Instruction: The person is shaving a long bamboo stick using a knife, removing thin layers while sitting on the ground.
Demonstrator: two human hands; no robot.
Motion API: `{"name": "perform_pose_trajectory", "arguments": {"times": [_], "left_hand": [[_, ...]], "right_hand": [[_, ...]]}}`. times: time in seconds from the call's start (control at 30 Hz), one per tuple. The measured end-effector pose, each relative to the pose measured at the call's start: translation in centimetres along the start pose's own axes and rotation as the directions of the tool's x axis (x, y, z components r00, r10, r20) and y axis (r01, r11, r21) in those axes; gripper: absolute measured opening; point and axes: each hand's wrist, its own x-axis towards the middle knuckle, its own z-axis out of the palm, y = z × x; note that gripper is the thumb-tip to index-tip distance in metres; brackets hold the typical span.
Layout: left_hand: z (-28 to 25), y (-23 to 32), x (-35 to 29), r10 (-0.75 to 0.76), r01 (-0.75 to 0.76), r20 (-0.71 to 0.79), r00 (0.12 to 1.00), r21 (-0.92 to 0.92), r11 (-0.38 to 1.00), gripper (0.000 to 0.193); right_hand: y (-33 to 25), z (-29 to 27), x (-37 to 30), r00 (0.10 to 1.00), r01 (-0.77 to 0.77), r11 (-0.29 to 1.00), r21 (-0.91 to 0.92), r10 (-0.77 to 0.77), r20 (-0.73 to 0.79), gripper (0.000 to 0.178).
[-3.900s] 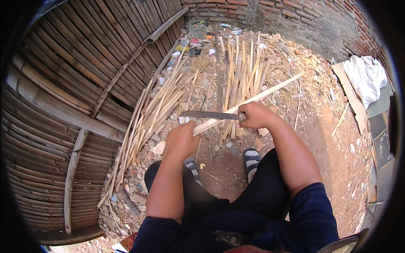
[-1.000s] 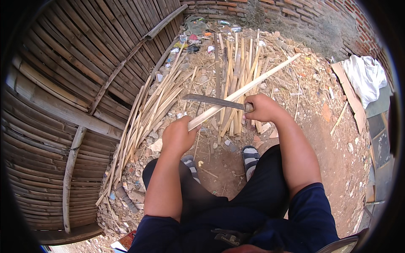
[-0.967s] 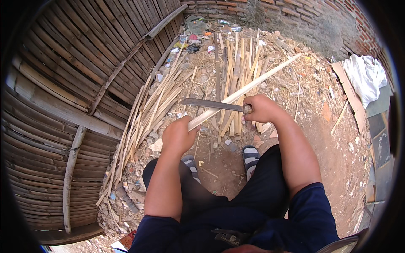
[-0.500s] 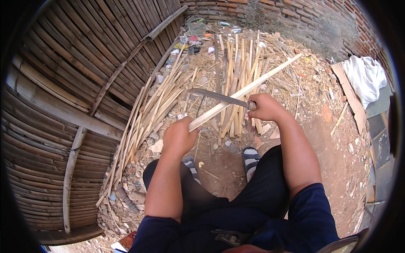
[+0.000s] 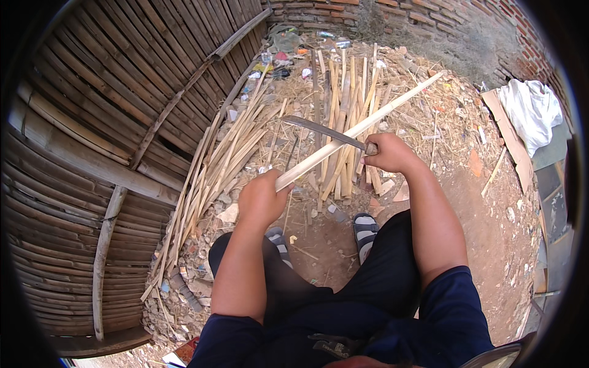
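My left hand [image 5: 261,197] is closed round the near end of a long pale bamboo strip [image 5: 392,109], which slants up and away to the right. In my right hand [image 5: 389,153] is the short handle of a machete [image 5: 319,127]. Its dark, slightly curved blade points left and lies across the strip, about midway along it. Whether the edge touches or bites into the strip, I cannot tell. The fingers of both hands are wrapped round what they hold.
Beyond my hands lies a pile of bamboo strips [image 5: 334,92] on rubble and straw. More thin strips [image 5: 227,147] lean along the bamboo wall [image 5: 80,147] at left. A brick wall [image 5: 429,18] closes the far side. A white sack [image 5: 531,113] and cardboard [image 5: 509,141] lie at right.
My right hand and the machete have slid a little outward along the strip, up and to the right. My left hand has barely moved.
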Motion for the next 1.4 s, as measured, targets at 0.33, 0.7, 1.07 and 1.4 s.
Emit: {"name": "perform_pose_trajectory", "arguments": {"times": [0.33,0.7,1.07,1.4], "left_hand": [[0.0,-0.3,0.0,-0.005,0.004,0.024,1.000,0.036,0.999,0.032],[0.0,-0.1,0.1,-0.023,0.026,0.039,0.999,-0.090,0.996,0.031],[-0.3,-0.1,-0.1,-0.019,0.044,0.151,0.988,-0.162,0.986,0.034],[-0.1,0.1,-0.1,0.008,0.026,0.162,0.987,-0.204,0.979,0.034]], "right_hand": [[-4.1,1.6,-0.7,0.967,0.223,0.970,-0.095,-0.208,0.150,0.037],[-0.2,-1.0,-0.4,0.997,-0.071,0.997,0.011,0.071,-0.029,0.045],[-3.3,0.1,-1.0,0.973,0.219,0.975,0.044,-0.222,0.066,0.038],[-1.2,-0.5,-0.9,0.993,0.060,0.993,0.106,-0.049,-0.103,0.038]]}}
